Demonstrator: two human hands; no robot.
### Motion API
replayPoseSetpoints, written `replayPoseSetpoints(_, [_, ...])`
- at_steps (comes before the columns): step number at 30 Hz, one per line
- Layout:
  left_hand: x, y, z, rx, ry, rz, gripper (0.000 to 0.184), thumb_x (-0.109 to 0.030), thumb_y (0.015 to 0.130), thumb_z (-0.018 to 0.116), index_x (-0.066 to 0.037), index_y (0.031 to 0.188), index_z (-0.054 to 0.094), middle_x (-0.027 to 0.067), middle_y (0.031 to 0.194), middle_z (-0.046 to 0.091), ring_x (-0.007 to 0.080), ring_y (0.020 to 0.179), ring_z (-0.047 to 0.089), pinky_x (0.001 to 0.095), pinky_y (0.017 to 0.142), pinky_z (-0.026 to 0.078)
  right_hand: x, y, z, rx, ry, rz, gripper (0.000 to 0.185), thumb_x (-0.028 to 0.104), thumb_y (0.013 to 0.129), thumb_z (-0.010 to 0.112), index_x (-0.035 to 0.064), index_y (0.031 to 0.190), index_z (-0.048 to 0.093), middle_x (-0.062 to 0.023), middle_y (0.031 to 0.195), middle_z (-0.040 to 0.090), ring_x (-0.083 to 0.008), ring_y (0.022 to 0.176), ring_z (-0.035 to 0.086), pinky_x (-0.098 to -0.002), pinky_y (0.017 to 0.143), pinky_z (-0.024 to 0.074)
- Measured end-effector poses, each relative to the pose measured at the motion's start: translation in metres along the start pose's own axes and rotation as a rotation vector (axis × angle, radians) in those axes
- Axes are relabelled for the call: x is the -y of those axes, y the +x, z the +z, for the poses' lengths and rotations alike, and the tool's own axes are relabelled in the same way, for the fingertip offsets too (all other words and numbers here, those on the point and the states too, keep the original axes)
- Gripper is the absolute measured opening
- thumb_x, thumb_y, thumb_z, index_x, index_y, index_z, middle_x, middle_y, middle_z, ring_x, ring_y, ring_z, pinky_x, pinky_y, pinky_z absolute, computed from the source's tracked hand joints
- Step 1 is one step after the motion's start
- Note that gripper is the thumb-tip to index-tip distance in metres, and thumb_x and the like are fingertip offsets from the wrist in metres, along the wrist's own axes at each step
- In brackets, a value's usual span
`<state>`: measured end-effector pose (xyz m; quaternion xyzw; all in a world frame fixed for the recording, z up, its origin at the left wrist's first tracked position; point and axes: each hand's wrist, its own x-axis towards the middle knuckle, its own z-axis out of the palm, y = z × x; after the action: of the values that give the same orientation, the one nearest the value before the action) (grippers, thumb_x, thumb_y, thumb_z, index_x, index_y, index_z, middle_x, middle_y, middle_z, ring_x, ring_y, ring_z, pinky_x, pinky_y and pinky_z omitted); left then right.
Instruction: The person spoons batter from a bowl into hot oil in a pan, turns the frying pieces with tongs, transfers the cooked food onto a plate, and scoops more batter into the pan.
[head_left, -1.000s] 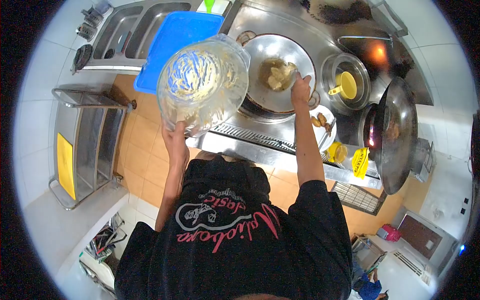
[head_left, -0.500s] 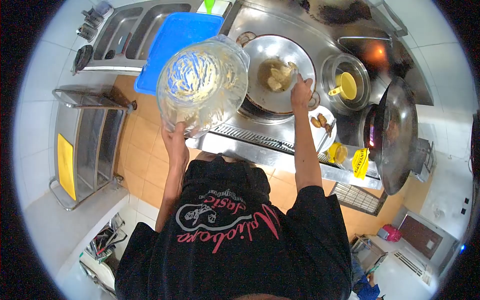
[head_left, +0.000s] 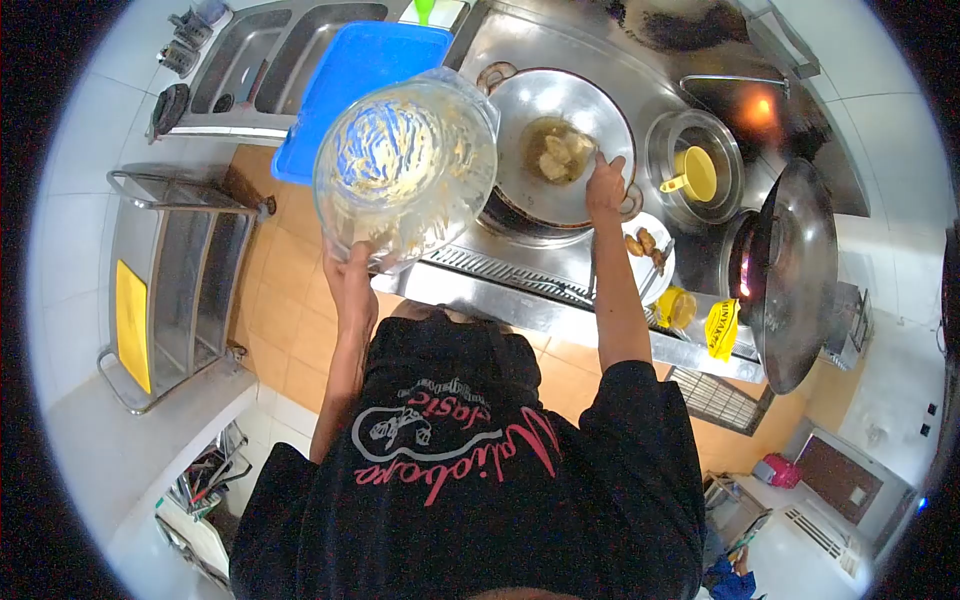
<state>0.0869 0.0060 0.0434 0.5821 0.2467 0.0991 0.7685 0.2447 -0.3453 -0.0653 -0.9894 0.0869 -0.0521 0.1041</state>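
My left hand [head_left: 352,272] grips the near rim of a clear bowl [head_left: 400,165] smeared with pale batter, tilted in front of a blue board [head_left: 370,60]. My right hand [head_left: 606,188] is closed at the right side of a wok [head_left: 510,105]; what it holds is too small to make out. Pale battered pieces [head_left: 560,158] lie in oil at the wok's bottom, left of my right hand. Beside my right wrist, a white plate [head_left: 655,285] bears browned fried pieces [head_left: 648,246].
A yellow dipper [head_left: 700,173] sits in a metal pot [head_left: 735,160]. Right of it, a large dark wok [head_left: 800,275] tilts over a flame. A yellow packet [head_left: 722,328] and a yellow tub [head_left: 678,308] stand near the counter edge. Sinks [head_left: 320,50] are at upper left.
My right hand has shifted slightly at the wok's right side, and the battered pieces look moved and more spread. My left hand and the bowl have hardly moved.
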Motion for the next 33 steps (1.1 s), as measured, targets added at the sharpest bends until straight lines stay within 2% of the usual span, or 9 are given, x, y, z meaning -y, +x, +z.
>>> replayPoseSetpoints(7, [-0.006,-0.003,0.006,-0.034,-0.005,-0.038,0.052,-0.001,0.077,0.046,0.001,0.129,0.038,0.0119,0.116,0.052,0.019,0.098,0.054,0.0299,0.082,0.047,0.001,0.001,-0.006,-0.093,0.08,-0.066,0.041,-0.001,0.077,0.051,0.0108,0.117,0.057,-0.0197,0.092,0.045,-0.0372,0.075,0.058,-0.0446,0.069,0.0496])
replayPoseSetpoints(11, [-0.001,0.001,0.004,-0.02,-0.012,0.012,0.052,-0.001,0.077,0.046,0.001,0.129,0.038,0.0122,0.116,0.052,0.0189,0.098,0.054,0.0299,0.082,0.047,0.004,-0.001,-0.008,-0.082,0.085,-0.036,0.041,0.0,0.077,0.051,0.0096,0.117,0.057,-0.02,0.09,0.046,-0.0377,0.077,0.057,-0.0446,0.069,0.0488])
replayPoseSetpoints(16, [-0.006,-0.002,0.007,0.003,-0.033,0.023,0.052,-0.001,0.078,0.046,0.001,0.129,0.038,0.0122,0.115,0.052,0.019,0.098,0.054,0.0302,0.081,0.048,0.007,-0.01,-0.011,-0.234,0.177,-0.024,0.035,0.001,0.077,0.053,0.0082,0.11,0.062,-0.0197,0.086,0.047,-0.0369,0.074,0.057,-0.0433,0.067,0.0475])
replayPoseSetpoints(19, [-0.009,-0.003,0.008,-0.008,-0.041,0.007,0.052,-0.001,0.078,0.046,0.0,0.129,0.038,0.012,0.115,0.052,0.0193,0.097,0.054,0.0305,0.08,0.05,0.001,-0.013,-0.006,-0.2,0.191,-0.038,0.033,0.002,0.08,0.05,0.0114,0.111,0.058,-0.0221,0.096,0.046,-0.0403,0.074,0.06,-0.0475,0.066,0.0509])
replayPoseSetpoints(23, [-0.01,-0.006,0.006,0.014,-0.036,-0.02,0.052,-0.001,0.078,0.045,-0.001,0.13,0.037,0.0122,0.116,0.051,0.0197,0.098,0.054,0.0311,0.08,0.051,-0.003,-0.018,-0.001,-0.104,0.175,0.006,0.033,0.001,0.079,0.052,0.0091,0.11,0.059,-0.0211,0.096,0.047,-0.0405,0.075,0.06,-0.0474,0.067,0.0505])
replayPoseSetpoints(25, [-0.01,-0.004,0.008,-0.022,-0.046,-0.016,0.052,-0.001,0.079,0.045,-0.001,0.13,0.037,0.0124,0.116,0.05,0.0198,0.099,0.054,0.0308,0.079,0.051,0.002,-0.015,-0.001,-0.209,0.137,-0.016,0.033,-0.002,0.077,0.053,0.006,0.107,0.063,-0.0172,0.084,0.049,-0.0328,0.07,0.058,-0.041,0.064,0.0481])
replayPoseSetpoints(28, [-0.006,0.0,0.005,-0.014,-0.015,0.018,0.052,-0.001,0.079,0.045,-0.001,0.13,0.037,0.0125,0.116,0.05,0.0204,0.1,0.053,0.0317,0.081,0.049,0.002,-0.015,0.0,-0.176,0.206,0.023,0.031,-0.002,0.078,0.052,0.0037,0.107,0.063,-0.0172,0.084,0.049,-0.0321,0.069,0.058,-0.0399,0.064,0.0483])
replayPoseSetpoints(32, [-0.006,-0.003,0.002,-0.021,-0.034,-0.048,0.052,-0.001,0.078,0.046,-0.001,0.129,0.038,0.0122,0.116,0.05,0.0204,0.101,0.052,0.0317,0.085,0.046,-0.003,-0.013,0.002,-0.203,0.156,-0.031,0.031,-0.001,0.079,0.051,0.0025,0.107,0.062,-0.0181,0.085,0.049,-0.0333,0.07,0.058,-0.0401,0.064,0.0481])
replayPoseSetpoints(33, [-0.003,-0.001,0.0,-0.029,-0.022,-0.049,0.052,-0.001,0.078,0.046,-0.001,0.129,0.038,0.0121,0.117,0.05,0.0203,0.101,0.052,0.0314,0.086,0.045,-0.006,-0.01,0.003,-0.13,0.202,-0.026,0.032,-0.001,0.079,0.051,0.0038,0.109,0.059,-0.02,0.092,0.048,-0.0372,0.073,0.059,-0.0445,0.066,0.0487])
